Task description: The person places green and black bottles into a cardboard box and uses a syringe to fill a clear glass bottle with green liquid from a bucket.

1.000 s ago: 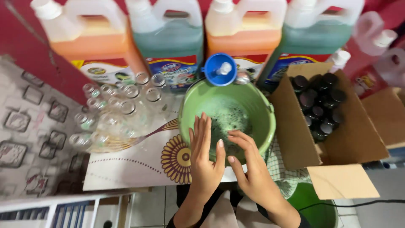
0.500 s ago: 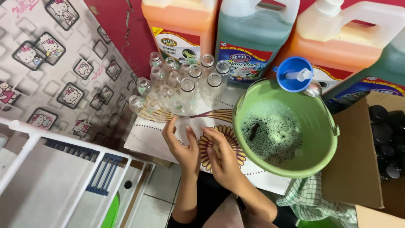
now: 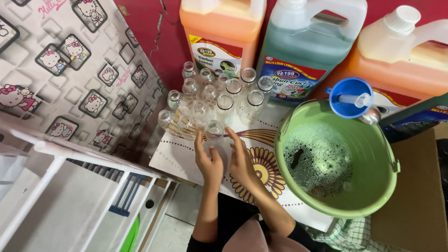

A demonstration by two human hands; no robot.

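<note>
Two bare hands out over a white patterned surface [image 3: 177,156], fingers spread and loose, gripping nothing. Left hand [image 3: 208,161] with fingertips up at the front edge of a cluster of small clear bottles [image 3: 212,100], index tip just beside the nearest bottle [image 3: 215,127]; actual contact impossible to tell. Right hand [image 3: 242,161] alongside, palm turned inward, fingers stretched toward the same front bottle, over the brown sunburst print.

Bottles small, transparent, uncapped, round mouths open to the camera, seemingly empty. Packed close together in rough rows, more than a dozen, upright, at the back of the surface against the red wall. Glass or plastic not distinguishable.

Behind the cluster, three big jugs in a row: an orange jug [image 3: 219,32], a green jug [image 3: 308,46], a second orange jug [image 3: 401,60] with a white cap, all labelled. To the right of the hands, well apart from the bottles, a green bucket [image 3: 289,163] with foamy green liquid at the bottom. On its far rim a blue funnel [image 3: 347,95] and a metal ladle bowl [image 3: 371,116]. White rack [image 3: 70,186] at lower left, patterned wall covering beyond.
</note>
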